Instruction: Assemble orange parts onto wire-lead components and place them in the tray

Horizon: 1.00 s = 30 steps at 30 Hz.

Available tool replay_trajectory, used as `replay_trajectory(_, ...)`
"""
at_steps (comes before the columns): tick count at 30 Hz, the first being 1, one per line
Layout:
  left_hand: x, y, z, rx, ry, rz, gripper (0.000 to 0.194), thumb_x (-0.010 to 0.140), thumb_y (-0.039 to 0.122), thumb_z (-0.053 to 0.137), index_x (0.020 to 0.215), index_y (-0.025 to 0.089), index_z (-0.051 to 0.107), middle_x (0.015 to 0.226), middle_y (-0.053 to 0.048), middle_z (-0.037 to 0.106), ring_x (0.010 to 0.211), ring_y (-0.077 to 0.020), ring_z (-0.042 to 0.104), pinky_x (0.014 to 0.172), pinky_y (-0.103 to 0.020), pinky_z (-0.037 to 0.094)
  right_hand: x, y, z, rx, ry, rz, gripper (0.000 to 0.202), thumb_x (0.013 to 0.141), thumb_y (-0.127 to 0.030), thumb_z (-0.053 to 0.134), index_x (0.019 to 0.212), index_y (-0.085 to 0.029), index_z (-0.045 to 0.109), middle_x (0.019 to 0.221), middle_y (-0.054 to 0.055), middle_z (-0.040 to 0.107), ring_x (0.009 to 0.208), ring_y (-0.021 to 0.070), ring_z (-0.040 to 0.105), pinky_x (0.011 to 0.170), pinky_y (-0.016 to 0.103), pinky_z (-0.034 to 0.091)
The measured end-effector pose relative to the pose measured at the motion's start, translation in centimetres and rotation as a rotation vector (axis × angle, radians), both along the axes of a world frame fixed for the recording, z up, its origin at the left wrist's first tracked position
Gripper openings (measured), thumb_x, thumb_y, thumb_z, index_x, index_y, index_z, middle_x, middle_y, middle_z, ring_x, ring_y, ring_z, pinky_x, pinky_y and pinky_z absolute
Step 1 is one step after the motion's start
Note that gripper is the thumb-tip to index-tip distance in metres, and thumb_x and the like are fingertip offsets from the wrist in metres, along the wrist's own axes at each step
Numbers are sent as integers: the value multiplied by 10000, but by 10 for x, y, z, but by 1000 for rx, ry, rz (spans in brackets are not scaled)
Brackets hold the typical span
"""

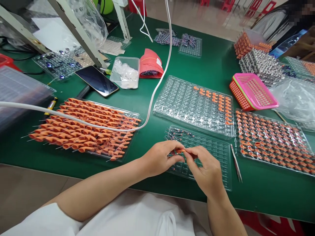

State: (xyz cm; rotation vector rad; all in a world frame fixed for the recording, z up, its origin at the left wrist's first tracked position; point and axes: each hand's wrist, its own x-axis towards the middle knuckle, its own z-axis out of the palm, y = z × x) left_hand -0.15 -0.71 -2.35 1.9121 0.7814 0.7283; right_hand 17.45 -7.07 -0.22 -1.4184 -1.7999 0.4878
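Observation:
Between my left hand and my right hand is a small orange plastic part, pinched by the fingertips of both. Most of it is hidden by the fingers. Both hands hover over a clear tray whose left end holds several thin dark parts with fine wires. Behind it, another clear tray has orange pieces in its right-hand slots. To the left, a tray is heaped with rows of orange parts with wires sticking out. Metal tweezers lie right of my right hand.
A tray of orange and dark parts lies at right, before stacked pink baskets. A white cable loops across the table. Behind are a phone, a clear box and a red pouch. Someone sits at far right.

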Motion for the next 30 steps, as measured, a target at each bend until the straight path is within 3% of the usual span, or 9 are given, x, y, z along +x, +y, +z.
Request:
replay_trajectory(4, -2, 2, 10, -229, -63, 22, 163, 858, 204, 684, 1016, 162, 688, 931, -27, 725, 811, -144, 666, 767, -224, 511, 2, 0, 4, 23, 28, -37, 152, 904, -79, 595, 984, -202, 634, 879, 16, 666, 769, 122, 613, 695, 250, 489)
replay_trajectory(8, -3, 5, 17, -310, -120, 40, 121, 874, 210, 642, 958, 157, 712, 915, -39, 737, 818, -155, 681, 751, -230, 530, 5, -2, 4, -35, 97, 7, 190, 915, -107, 589, 1058, -221, 640, 930, 26, 665, 835, 139, 631, 721, 257, 511)
replay_trajectory(11, -3, 4, 17, -293, -172, 59, 125, 865, 213, 653, 957, 158, 717, 920, -45, 740, 819, -161, 685, 758, -243, 543, 7, -5, 3, -80, 145, -26, 223, 920, -145, 593, 1125, -226, 629, 915, 27, 660, 807, 143, 634, 709, 262, 527)
replay_trajectory(15, -4, 3, 15, -242, -222, 75, 123, 855, 206, 671, 951, 148, 721, 912, -60, 739, 809, -165, 685, 744, -250, 554, 8, -6, 2, -86, 164, -103, 154, 903, -177, 635, 1048, -225, 652, 885, 26, 674, 760, 145, 637, 675, 261, 537)
replay_trajectory(19, -5, 3, 14, -127, -228, 64, 114, 856, 166, 671, 956, 147, 722, 904, -65, 738, 795, -157, 680, 740, -250, 545, 6, -5, 1, 6, 157, -59, 150, 880, -116, 654, 989, -217, 679, 901, 32, 696, 807, 157, 659, 695, 272, 541)
replay_trajectory(24, -6, 4, 16, -79, -248, 46, 114, 867, 158, 669, 968, 138, 717, 902, -72, 731, 808, -157, 679, 760, -260, 542, 5, -4, 0, 120, 100, -24, 304, 844, -24, 666, 1076, -220, 672, 938, 45, 709, 844, 163, 671, 712, 293, 559)
replay_trajectory(30, -7, 5, 14, -14, -278, 23, 126, 878, 144, 666, 997, 141, 707, 900, -79, 725, 821, -164, 675, 764, -274, 551, 5, -4, 0, 163, 69, -20, 314, 853, -36, 656, 1098, -231, 669, 927, 46, 714, 820, 166, 678, 695, 311, 577)
